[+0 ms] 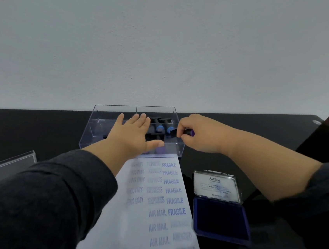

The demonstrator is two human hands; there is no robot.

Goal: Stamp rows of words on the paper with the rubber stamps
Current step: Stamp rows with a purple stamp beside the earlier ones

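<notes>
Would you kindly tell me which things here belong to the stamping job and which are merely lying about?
For the job:
- paper with stamped words
- stamp held in the right hand
- clear stamp box, under the left hand
- open ink pad

Lying about:
- clear lid at the left edge

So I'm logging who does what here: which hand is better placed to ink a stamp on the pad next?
Right, probably. The right hand already pinches a rubber stamp at the clear box's right end, on the same side as the open ink pad. The left hand lies flat over the box, holding nothing.
</notes>
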